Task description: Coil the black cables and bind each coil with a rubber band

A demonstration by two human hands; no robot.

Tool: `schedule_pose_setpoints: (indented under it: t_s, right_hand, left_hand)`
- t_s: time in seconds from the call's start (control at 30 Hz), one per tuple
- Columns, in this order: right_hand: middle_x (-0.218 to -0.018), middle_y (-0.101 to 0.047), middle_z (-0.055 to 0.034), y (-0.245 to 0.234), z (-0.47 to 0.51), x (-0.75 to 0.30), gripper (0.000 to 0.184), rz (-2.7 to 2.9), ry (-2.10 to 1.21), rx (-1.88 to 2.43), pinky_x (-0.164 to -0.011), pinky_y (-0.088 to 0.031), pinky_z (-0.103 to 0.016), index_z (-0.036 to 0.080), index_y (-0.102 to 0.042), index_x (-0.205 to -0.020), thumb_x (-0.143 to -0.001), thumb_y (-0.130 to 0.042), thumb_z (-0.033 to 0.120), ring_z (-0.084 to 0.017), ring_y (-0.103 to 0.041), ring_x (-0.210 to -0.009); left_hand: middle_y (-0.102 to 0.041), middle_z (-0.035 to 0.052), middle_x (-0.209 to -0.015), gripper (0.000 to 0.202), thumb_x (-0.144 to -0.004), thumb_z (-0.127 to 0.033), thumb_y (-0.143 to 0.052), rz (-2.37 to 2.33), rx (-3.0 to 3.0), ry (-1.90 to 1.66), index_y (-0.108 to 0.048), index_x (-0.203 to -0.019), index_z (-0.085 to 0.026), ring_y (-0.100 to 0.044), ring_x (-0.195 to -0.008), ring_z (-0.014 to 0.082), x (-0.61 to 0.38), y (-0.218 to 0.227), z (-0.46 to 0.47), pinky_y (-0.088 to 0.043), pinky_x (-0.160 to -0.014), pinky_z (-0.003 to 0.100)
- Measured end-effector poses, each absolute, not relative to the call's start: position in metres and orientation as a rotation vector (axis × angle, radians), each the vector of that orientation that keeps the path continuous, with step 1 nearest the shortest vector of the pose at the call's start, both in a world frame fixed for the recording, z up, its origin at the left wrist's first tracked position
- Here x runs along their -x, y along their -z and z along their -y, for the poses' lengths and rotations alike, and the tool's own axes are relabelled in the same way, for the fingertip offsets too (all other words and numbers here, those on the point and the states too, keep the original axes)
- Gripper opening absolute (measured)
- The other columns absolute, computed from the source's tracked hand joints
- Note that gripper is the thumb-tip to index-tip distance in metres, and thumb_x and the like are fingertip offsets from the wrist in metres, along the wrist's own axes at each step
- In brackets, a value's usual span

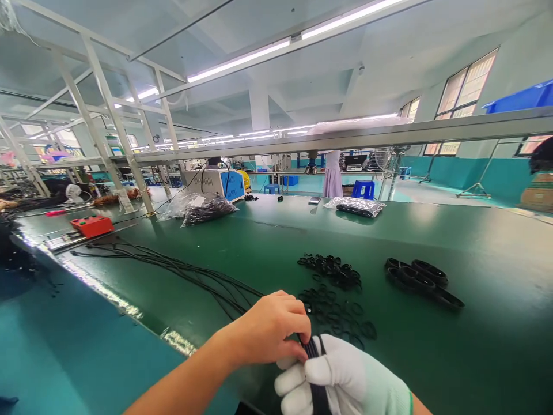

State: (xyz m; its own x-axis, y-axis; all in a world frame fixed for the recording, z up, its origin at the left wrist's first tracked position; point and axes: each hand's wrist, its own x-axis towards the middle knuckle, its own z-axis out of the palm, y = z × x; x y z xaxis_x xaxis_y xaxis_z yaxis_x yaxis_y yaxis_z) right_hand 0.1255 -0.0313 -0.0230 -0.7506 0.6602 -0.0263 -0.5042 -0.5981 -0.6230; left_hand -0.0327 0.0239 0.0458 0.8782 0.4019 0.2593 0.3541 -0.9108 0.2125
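Note:
My right hand (332, 374), in a white knit glove, is wrapped round a coiled bundle of black cable (318, 395) near the bottom middle. My bare left hand (276, 325) meets it from the left, thumb and fingers closed at the upper end of the bundle. Exactly what lies between those fingertips is partly hidden. A thin black band crosses beside the gloved thumb. Just beyond my hands, small black rings (332, 311) lie spread on the green table, with a denser heap of black bands (332, 268) behind them.
Long black cables (173, 265) stretch leftward across the green table (259, 242). Larger black coils (421, 279) lie at right. A red box (91, 226), bagged black goods (207, 207), another bag (358, 207) and a blue-sided machine (231, 183) stand farther back. A shelf beam (276, 147) spans above.

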Motion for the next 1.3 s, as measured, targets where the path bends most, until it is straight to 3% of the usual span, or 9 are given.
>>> schedule_pose_setpoints:
  t_s: [0.1, 0.23, 0.4, 0.5, 0.63, 0.7, 0.83, 1.07, 1.3]
  right_hand:
    - [-0.071, -0.065, -0.0073, 0.031, 0.032, -0.128, 0.025, 0.796, -2.344, 0.385, -0.067, -0.044, -0.030, 0.007, -0.063, -0.091, -0.070, -0.066, 0.021, -0.016, -0.063, -0.062]
    - [-0.079, -0.069, -0.0112, 0.033, 0.033, -0.133, 0.034, 0.775, -2.418, 0.331, -0.074, -0.046, -0.038, 0.006, -0.063, -0.096, -0.071, -0.066, 0.029, -0.021, -0.066, -0.068]
    - [-0.061, -0.053, 0.0042, 0.024, 0.034, -0.132, 0.030, 0.561, -2.497, 0.260, -0.068, -0.039, -0.027, 0.013, -0.053, -0.077, -0.062, -0.078, 0.023, -0.008, -0.050, -0.055]
    - [-0.058, -0.047, 0.0059, 0.020, 0.033, -0.130, 0.033, 0.541, -2.519, 0.221, -0.063, -0.035, -0.024, 0.013, -0.049, -0.071, -0.059, -0.079, 0.017, -0.007, -0.046, -0.055]
    - [-0.072, -0.067, -0.0095, 0.023, 0.031, -0.132, 0.032, 0.784, -2.393, 0.336, -0.071, -0.045, -0.032, 0.007, -0.064, -0.088, -0.065, -0.075, 0.025, -0.024, -0.063, -0.086]
    - [-0.073, -0.069, -0.0112, 0.027, 0.031, -0.134, 0.031, 0.881, -2.332, 0.358, -0.068, -0.047, -0.031, 0.005, -0.068, -0.091, -0.069, -0.071, 0.027, -0.022, -0.066, -0.079]
    - [-0.064, -0.066, -0.0054, 0.028, 0.029, -0.139, 0.030, 1.172, -2.217, 0.428, -0.066, -0.048, -0.030, 0.005, -0.070, -0.085, -0.073, -0.068, 0.032, -0.018, -0.064, -0.067]
    - [-0.115, -0.057, -0.0079, 0.008, 0.018, -0.163, 0.032, 1.513, -2.235, 0.520, -0.081, -0.051, -0.041, 0.016, -0.054, -0.115, -0.090, -0.054, 0.035, -0.020, -0.059, -0.096]
    - [-0.117, -0.056, -0.0085, -0.012, 0.024, -0.167, 0.033, 1.661, -2.271, 0.541, -0.082, -0.051, -0.042, 0.016, -0.053, -0.117, -0.089, -0.055, 0.034, -0.021, -0.058, -0.098]
  left_hand:
    - [-0.066, -0.0002, -0.083, 0.009, -0.079, -0.022, -0.067, -0.560, -2.934, -0.463, -0.066, -0.070, -0.021, -0.055, -0.086, 0.0165, 0.032, -0.053, -0.020, -0.037, -0.082, 0.029]
    - [-0.061, -0.0024, -0.070, 0.012, -0.076, -0.014, -0.064, -0.666, -2.490, -0.335, -0.067, -0.066, -0.019, -0.054, -0.069, 0.0118, 0.032, -0.061, -0.023, -0.038, -0.062, 0.022]
    - [-0.050, -0.0062, -0.053, 0.012, -0.065, -0.024, -0.066, -0.809, -1.657, -0.434, -0.058, -0.066, -0.015, -0.042, -0.048, 0.0079, 0.030, -0.033, -0.025, -0.032, -0.045, 0.020]
    - [-0.048, -0.0063, -0.060, 0.014, -0.069, -0.028, -0.059, -0.829, -1.613, -0.560, -0.055, -0.074, -0.016, -0.040, -0.053, 0.0075, 0.029, -0.014, -0.015, -0.031, -0.049, 0.019]
    - [-0.047, -0.0045, -0.072, 0.018, -0.075, -0.030, -0.055, -0.742, -1.539, -0.672, -0.053, -0.086, -0.016, -0.038, -0.062, 0.0083, 0.029, 0.001, 0.001, -0.030, -0.055, 0.020]
    - [-0.046, -0.0048, -0.071, 0.018, -0.075, -0.028, -0.056, -0.706, -1.468, -0.696, -0.050, -0.088, -0.016, -0.036, -0.061, 0.0082, 0.029, 0.005, 0.006, -0.029, -0.055, 0.020]
    - [-0.047, -0.0041, -0.071, 0.015, -0.074, -0.021, -0.057, -0.771, -1.519, -0.806, -0.048, -0.084, -0.017, -0.040, -0.062, 0.0085, 0.024, 0.010, 0.014, -0.032, -0.057, 0.020]
    - [-0.050, -0.0004, -0.077, 0.003, -0.079, -0.016, -0.050, -0.761, -1.860, -1.203, -0.051, -0.080, -0.019, -0.049, -0.066, 0.0115, 0.012, 0.027, 0.026, -0.041, -0.058, 0.021]
    - [-0.054, 0.0009, -0.080, 0.018, -0.087, -0.011, -0.040, -0.862, -1.999, -1.500, -0.053, -0.090, -0.022, -0.054, -0.071, 0.0122, 0.000, 0.036, 0.040, -0.044, -0.064, 0.022]
